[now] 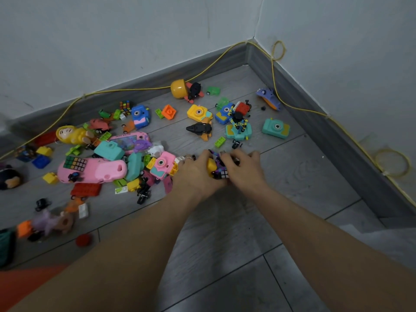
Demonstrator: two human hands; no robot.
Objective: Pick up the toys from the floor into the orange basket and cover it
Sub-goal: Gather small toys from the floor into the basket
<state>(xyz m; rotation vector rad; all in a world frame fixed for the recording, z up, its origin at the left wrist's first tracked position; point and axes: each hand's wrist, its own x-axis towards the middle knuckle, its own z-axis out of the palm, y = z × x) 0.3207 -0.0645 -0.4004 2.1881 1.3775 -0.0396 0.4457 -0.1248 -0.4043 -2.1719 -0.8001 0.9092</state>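
Note:
Several small toys lie scattered on the grey floor [225,244]. My left hand [195,172] and my right hand [243,167] are cupped together over a small pile of toys [217,168]: a yellow piece, a purple-and-black chain toy and a little puzzle cube. Both hands are closed around that pile. A pink toy camera [162,164] sits just left of my left hand. Only an orange edge of the basket [20,287] shows at the bottom left corner.
A pink toy car [94,170], a yellow doll [72,134], teal toy cameras [275,128] and a yellow capsule [177,88] lie further out. A yellow cable [273,82] runs along the skirting of both walls. The room corner is at upper right.

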